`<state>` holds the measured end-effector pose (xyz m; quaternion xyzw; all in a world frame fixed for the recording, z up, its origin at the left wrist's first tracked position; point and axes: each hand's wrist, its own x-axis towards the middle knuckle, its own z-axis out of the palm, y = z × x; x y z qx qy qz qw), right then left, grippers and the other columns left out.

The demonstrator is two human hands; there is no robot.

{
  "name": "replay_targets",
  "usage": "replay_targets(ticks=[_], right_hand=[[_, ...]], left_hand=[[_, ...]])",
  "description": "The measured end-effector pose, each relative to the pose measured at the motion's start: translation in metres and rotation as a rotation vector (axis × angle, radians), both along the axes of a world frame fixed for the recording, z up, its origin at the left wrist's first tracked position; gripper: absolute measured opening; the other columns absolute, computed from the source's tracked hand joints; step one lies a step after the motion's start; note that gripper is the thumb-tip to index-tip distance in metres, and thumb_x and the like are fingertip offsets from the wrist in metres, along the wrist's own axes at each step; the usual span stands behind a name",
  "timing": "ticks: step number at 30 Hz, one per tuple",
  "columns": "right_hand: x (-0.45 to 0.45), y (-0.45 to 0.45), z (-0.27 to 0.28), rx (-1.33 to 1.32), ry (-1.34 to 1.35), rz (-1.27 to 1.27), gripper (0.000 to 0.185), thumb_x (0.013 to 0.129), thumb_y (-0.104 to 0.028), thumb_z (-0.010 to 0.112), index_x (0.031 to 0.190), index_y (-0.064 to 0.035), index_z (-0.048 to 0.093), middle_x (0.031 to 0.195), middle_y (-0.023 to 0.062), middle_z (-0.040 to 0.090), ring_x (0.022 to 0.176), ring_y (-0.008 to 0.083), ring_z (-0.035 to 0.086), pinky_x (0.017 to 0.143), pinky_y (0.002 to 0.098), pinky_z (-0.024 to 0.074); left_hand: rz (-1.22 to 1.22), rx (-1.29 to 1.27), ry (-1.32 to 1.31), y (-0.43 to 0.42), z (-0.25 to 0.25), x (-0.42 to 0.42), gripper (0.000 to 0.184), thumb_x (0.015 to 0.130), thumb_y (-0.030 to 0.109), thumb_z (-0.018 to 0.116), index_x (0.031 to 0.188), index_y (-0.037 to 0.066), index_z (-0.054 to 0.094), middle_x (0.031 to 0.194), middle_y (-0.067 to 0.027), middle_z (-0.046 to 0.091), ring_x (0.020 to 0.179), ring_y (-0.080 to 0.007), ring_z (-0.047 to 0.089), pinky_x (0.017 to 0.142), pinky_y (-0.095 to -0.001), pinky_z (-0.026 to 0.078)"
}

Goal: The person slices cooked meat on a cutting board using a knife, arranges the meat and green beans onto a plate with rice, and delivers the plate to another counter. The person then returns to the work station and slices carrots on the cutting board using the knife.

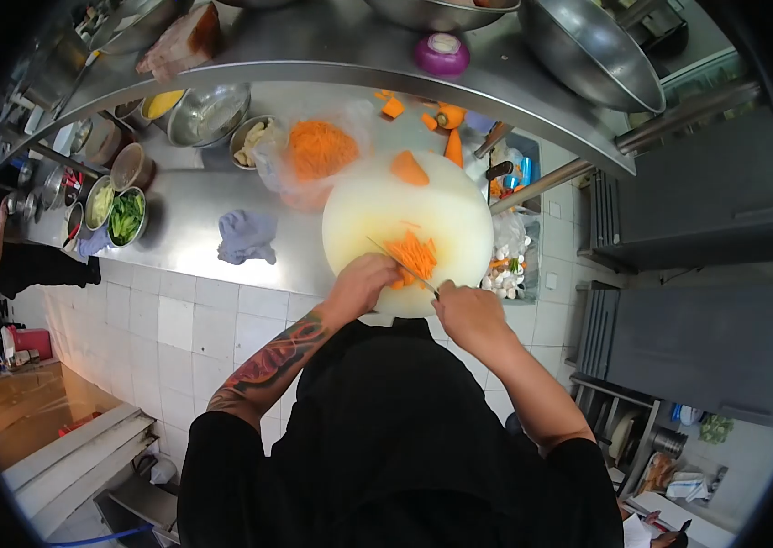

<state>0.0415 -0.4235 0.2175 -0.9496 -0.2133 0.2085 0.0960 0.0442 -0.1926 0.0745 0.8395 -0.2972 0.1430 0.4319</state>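
Observation:
A round white cutting board [459, 215] lies at the counter's near edge. My right hand [473, 318] is closed round the handle of a knife [415, 275], whose blade slants up and left across the board. My left hand [370, 281] presses curled fingers onto carrot slices beside the blade; the fingertips are partly hidden. Touching the blade on its far side is a small heap of carrot strips [417, 248]. Farther back on the board sits a larger carrot chunk [410, 168].
Left of the board, a clear plastic bag [268, 169] holds shredded carrot [320, 149]. A blue-grey cloth [247, 237] lies on the steel counter. Bowls of greens [127, 217] stand farther left. Overhead, a steel shelf [331, 68] carries a halved red onion [442, 57]. Another person [26, 260] stands far left.

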Motion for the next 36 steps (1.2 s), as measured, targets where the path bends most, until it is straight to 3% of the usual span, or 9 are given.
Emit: replay_targets(ticks=[3, 7, 10, 13, 17, 26, 29, 32, 36], right_hand=[[0.017, 0.011, -0.022, -0.007, -0.008, -0.007, 0.025, 0.099, -0.023, 0.060, 0.095, 0.0013, 0.063, 0.081, 0.0214, 0.073, 0.080, 0.0400, 0.073, 0.075, 0.0516, 0.0562], [0.004, 0.009, 0.012, -0.065, 0.060, -0.016, 0.026, 0.100, -0.024, 0.060, 0.097, 0.0013, 0.065, 0.081, 0.0207, 0.073, 0.081, 0.0400, 0.073, 0.075, 0.0517, 0.0565], [0.016, 0.013, -0.033, -0.051, 0.029, -0.025, 0.027, 0.100, -0.025, 0.059, 0.098, 0.0014, 0.066, 0.082, 0.0209, 0.073, 0.081, 0.0403, 0.073, 0.076, 0.0519, 0.0566], [0.009, 0.014, 0.007, -0.066, 0.034, 0.024, 0.028, 0.100, -0.025, 0.058, 0.097, 0.0010, 0.066, 0.083, 0.0214, 0.073, 0.081, 0.0406, 0.073, 0.076, 0.0519, 0.0566], [0.014, 0.021, -0.026, -0.069, 0.083, -0.051, 0.027, 0.100, -0.026, 0.058, 0.097, 0.0004, 0.066, 0.088, 0.0223, 0.074, 0.086, 0.0402, 0.073, 0.078, 0.0524, 0.0561], [0.019, 0.023, -0.017, -0.055, 0.098, -0.006, 0.031, 0.101, -0.028, 0.058, 0.096, 0.0005, 0.068, 0.088, 0.0221, 0.074, 0.086, 0.0401, 0.073, 0.076, 0.0515, 0.0568], [0.008, 0.020, 0.011, -0.096, 0.081, 0.034, 0.030, 0.100, -0.029, 0.059, 0.097, -0.0002, 0.068, 0.088, 0.0216, 0.074, 0.085, 0.0401, 0.073, 0.076, 0.0514, 0.0569], [0.008, 0.026, -0.031, -0.063, 0.040, -0.011, 0.030, 0.100, -0.029, 0.059, 0.097, -0.0007, 0.068, 0.087, 0.0216, 0.074, 0.083, 0.0407, 0.073, 0.076, 0.0515, 0.0570], [0.013, 0.024, -0.010, -0.039, 0.044, 0.041, 0.029, 0.100, -0.029, 0.059, 0.097, -0.0007, 0.068, 0.086, 0.0217, 0.074, 0.082, 0.0412, 0.073, 0.076, 0.0516, 0.0571]], left_hand=[[0.014, 0.006, -0.019, 0.000, -0.002, 0.000, 0.017, 0.083, -0.002, 0.064, 0.098, 0.006, 0.068, 0.108, -0.0089, 0.068, 0.104, -0.0323, 0.065, 0.092, -0.0415, 0.051], [0.026, 0.003, -0.025, 0.001, -0.001, -0.001, 0.017, 0.082, -0.002, 0.066, 0.098, 0.006, 0.067, 0.107, -0.0085, 0.068, 0.104, -0.0318, 0.065, 0.091, -0.0412, 0.052], [0.044, -0.012, -0.056, -0.002, -0.003, -0.002, 0.018, 0.082, -0.002, 0.067, 0.098, 0.006, 0.067, 0.106, -0.0083, 0.067, 0.103, -0.0312, 0.065, 0.089, -0.0412, 0.053], [0.049, -0.013, -0.061, 0.002, 0.000, -0.001, 0.018, 0.081, -0.002, 0.068, 0.097, 0.006, 0.067, 0.107, -0.0085, 0.067, 0.102, -0.0311, 0.065, 0.089, -0.0413, 0.053], [0.058, 0.008, -0.040, -0.001, -0.009, -0.005, 0.016, 0.082, 0.000, 0.069, 0.096, 0.006, 0.068, 0.106, -0.0074, 0.067, 0.103, -0.0301, 0.065, 0.089, -0.0394, 0.054], [0.098, -0.023, -0.059, 0.001, -0.010, -0.008, 0.017, 0.081, -0.002, 0.072, 0.096, 0.007, 0.069, 0.104, -0.0068, 0.067, 0.103, -0.0292, 0.065, 0.088, -0.0388, 0.055], [0.095, -0.028, -0.033, 0.006, -0.009, -0.009, 0.016, 0.081, 0.000, 0.071, 0.096, 0.007, 0.069, 0.105, -0.0072, 0.067, 0.103, -0.0305, 0.065, 0.088, -0.0398, 0.055], [0.089, -0.037, -0.018, 0.005, -0.016, -0.011, 0.016, 0.082, 0.002, 0.070, 0.096, 0.007, 0.068, 0.106, -0.0073, 0.067, 0.102, -0.0317, 0.065, 0.087, -0.0407, 0.054], [0.092, -0.039, -0.015, 0.007, -0.012, -0.012, 0.017, 0.081, 0.002, 0.071, 0.097, 0.007, 0.068, 0.104, -0.0074, 0.067, 0.101, -0.0315, 0.065, 0.087, -0.0408, 0.054]])
